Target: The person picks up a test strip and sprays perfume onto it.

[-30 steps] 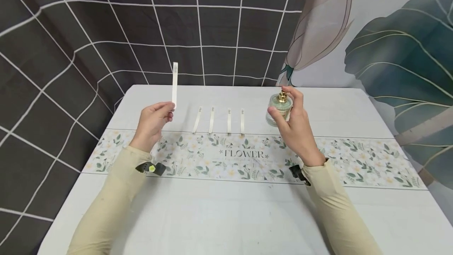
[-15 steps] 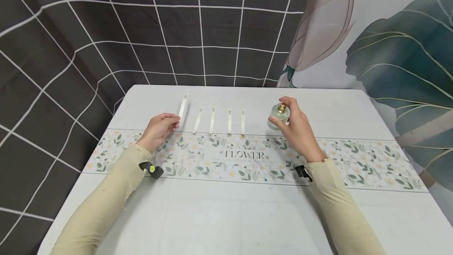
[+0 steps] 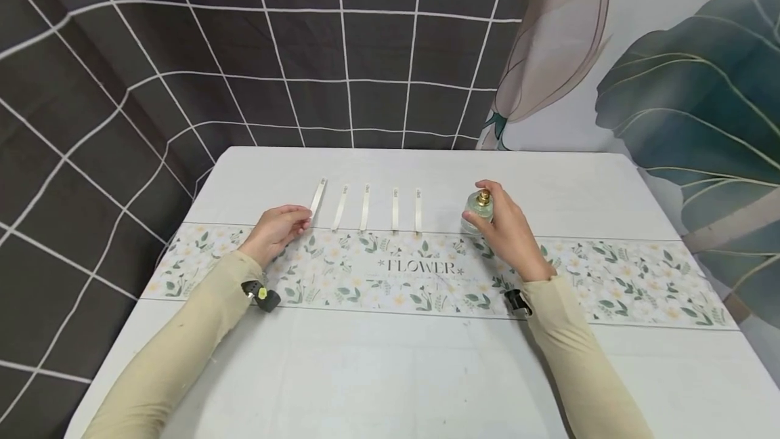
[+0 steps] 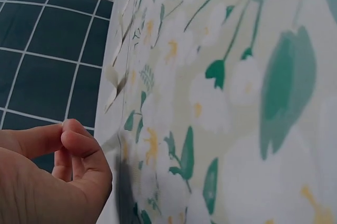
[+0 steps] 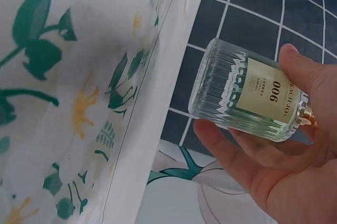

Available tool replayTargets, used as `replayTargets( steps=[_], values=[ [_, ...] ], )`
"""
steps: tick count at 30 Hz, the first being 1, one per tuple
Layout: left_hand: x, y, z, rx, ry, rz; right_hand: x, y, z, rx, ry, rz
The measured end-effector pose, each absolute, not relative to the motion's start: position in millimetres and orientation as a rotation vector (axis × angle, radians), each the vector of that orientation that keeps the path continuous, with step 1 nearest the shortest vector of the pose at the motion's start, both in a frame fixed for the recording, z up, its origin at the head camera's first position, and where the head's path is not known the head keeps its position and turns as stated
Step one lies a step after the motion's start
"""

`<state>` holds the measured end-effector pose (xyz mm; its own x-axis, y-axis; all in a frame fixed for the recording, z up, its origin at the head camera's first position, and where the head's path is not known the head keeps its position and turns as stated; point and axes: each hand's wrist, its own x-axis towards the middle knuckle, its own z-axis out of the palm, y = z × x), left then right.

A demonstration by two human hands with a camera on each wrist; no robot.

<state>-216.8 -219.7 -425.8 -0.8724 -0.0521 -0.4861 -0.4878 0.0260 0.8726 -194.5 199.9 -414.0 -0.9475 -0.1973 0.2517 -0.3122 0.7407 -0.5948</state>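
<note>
At the left of the head view, my left hand (image 3: 275,232) pinches the near end of a white perfume test strip (image 3: 318,198), which slants away low over the table. In the left wrist view the thumb and index fingertips (image 4: 75,132) meet, and the strip is hidden behind them. My right hand (image 3: 510,229) grips a clear glass perfume bottle (image 3: 479,211) with pale green liquid and a gold spray neck. The right wrist view shows the bottle's cream label (image 5: 266,91) reading 006, with thumb and fingers around the glass.
Several more test strips (image 3: 365,207) lie in a row on the white table (image 3: 390,371), between the two hands. A printed floral band (image 3: 420,276) with the word FLOWER crosses the table. Behind stands a dark grid-patterned curtain (image 3: 292,46).
My left hand has brought the strip down from upright to low beside the row of strips. My right hand has lowered the bottle and drawn it nearer, its index finger leaving the spray top.
</note>
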Motion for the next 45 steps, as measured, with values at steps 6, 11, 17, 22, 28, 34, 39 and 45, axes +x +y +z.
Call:
replayTargets(
  steps=[6, 11, 17, 22, 28, 34, 39, 45],
  values=[
    [-217.6, -219.2, -432.0, -0.572, 1.956, 1.891, -196.0, 201.7, -417.2, 0.421, -2.79, 1.002],
    [-218.0, -219.1, -433.3, -0.577, 1.987, 1.854, -197.6, 202.4, -419.1, 0.405, -2.813, 1.042],
    [-218.6, -220.4, -433.2, -0.579, 2.05, 1.796, -199.5, 202.1, -420.3, 0.372, -2.85, 1.046],
    [-217.0, -219.4, -432.2, -0.554, 2.12, 1.72, -199.0, 200.6, -421.6, 0.354, -2.891, 1.056],
    [-214.5, -220.3, -431.2, -0.539, 2.18, 1.658, -197.5, 198.6, -423.8, 0.347, -2.926, 1.064],
    [-212.0, -219.6, -429.4, -0.439, 2.542, 1.43, -198.4, 200.0, -426.0, 0.356, -2.906, 1.046],
    [-208.8, -206.1, -418.1, -0.271, 2.861, 1.208, -198.9, 200.0, -426.0, 0.375, -2.913, 1.049],
    [-204.1, -181.1, -414.9, -0.028, 2.931, 0.919, -197.8, 199.6, -423.2, 0.387, -2.912, 1.064]
  ],
)
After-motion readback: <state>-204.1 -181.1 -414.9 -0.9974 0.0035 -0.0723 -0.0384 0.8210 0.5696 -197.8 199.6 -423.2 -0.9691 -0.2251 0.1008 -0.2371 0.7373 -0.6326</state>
